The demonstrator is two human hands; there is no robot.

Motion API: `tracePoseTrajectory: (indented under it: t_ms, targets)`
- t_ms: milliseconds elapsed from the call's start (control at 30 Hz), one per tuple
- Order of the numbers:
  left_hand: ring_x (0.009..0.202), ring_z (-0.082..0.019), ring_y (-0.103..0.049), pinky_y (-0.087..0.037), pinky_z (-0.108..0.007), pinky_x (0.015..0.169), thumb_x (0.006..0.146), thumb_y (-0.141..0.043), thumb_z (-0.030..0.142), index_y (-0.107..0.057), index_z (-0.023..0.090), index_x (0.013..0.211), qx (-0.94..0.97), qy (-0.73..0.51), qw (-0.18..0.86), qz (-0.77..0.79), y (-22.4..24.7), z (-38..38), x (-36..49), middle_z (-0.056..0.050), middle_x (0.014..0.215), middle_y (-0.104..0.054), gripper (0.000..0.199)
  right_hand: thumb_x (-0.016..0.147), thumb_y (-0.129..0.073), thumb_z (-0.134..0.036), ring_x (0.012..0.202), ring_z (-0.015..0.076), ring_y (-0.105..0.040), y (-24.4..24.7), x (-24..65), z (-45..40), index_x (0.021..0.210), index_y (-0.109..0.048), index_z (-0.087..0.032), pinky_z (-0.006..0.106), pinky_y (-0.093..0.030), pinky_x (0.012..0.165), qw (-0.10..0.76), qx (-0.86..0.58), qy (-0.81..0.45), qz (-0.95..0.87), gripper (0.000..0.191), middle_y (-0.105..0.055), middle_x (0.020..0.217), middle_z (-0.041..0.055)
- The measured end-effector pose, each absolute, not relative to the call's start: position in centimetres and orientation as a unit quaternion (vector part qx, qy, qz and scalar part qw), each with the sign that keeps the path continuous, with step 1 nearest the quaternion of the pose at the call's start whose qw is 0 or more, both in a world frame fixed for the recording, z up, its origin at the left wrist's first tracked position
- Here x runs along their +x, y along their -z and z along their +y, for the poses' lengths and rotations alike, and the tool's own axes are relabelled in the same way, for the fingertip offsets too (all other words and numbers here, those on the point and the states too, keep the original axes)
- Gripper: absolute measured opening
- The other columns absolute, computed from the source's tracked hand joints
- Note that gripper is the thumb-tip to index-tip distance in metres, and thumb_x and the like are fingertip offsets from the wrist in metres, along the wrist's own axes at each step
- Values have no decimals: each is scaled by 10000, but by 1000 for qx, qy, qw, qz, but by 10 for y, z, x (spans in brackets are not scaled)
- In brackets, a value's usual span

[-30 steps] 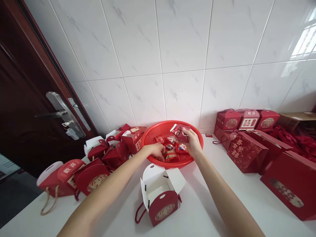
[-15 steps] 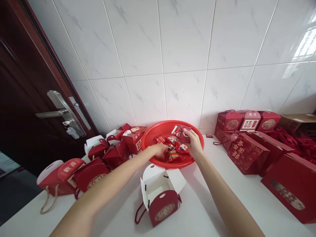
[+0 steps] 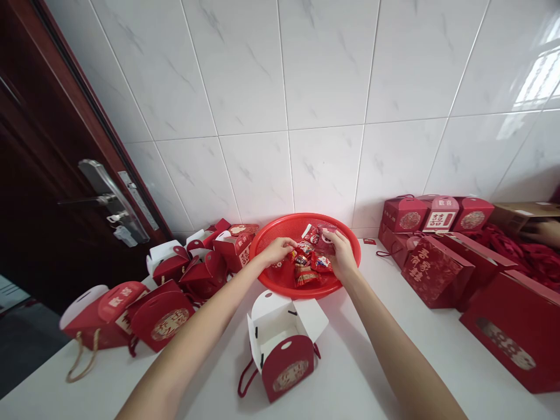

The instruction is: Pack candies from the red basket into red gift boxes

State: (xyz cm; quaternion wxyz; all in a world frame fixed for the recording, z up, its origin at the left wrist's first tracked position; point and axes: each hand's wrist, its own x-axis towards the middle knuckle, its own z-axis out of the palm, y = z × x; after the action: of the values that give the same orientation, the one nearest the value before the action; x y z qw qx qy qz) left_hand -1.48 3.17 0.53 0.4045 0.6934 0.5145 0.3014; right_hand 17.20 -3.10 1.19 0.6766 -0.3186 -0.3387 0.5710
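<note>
A red plastic basket [image 3: 286, 287] stands against the tiled wall with several wrapped candies [image 3: 306, 275] inside. Over its left part is my left hand [image 3: 280, 249], fingers pressed together at the edge of the candy pile; what they hold, if anything, is too small to make out. My right hand [image 3: 340, 249], at the basket's right side, grips a clear reddish candy packet [image 3: 324, 238]. In front of the basket, between my forearms, sits an open red box [image 3: 286, 373] with a white inside, its flaps spread and a red cord handle at its side.
Several red gift boxes [image 3: 205, 274] crowd the table's left side, near a dark door [image 3: 44, 175]. More red boxes [image 3: 437, 268] stand at the right, beside red material and a cardboard box [image 3: 520, 211]. Another person's blurred hand [image 3: 549, 231] shows at the right edge.
My left hand has risen slightly from the candies and moved up in the basket. My right hand stays nearly in place with the packet. A person's hand has appeared at the right edge.
</note>
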Motion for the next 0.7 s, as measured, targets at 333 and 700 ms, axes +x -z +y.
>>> tracePoseTrajectory:
  t_ms: [333,700]
  targets:
    - [509,-105,-482,-345,-216,477,770,-684,557,-660,144,727,592,-364,531,485,-25,13,-12,-3,580,-555,416,615,-816,-442,635,174,-635,-15,172,-34,761,-667,-204,278,-498,535,677,-315,-563,-355,316,-667,717,-14]
    - [474,-52,-416,-299,-171,441,747,-709,280,-718,107,955,484,-441,679,332,-55,-51,-43,-44,685,-655,271,739,-756,-575,461,104,-462,-54,186,-61,786,-667,-192,234,-378,423,646,-312,-524,-459,395,-515,549,-41]
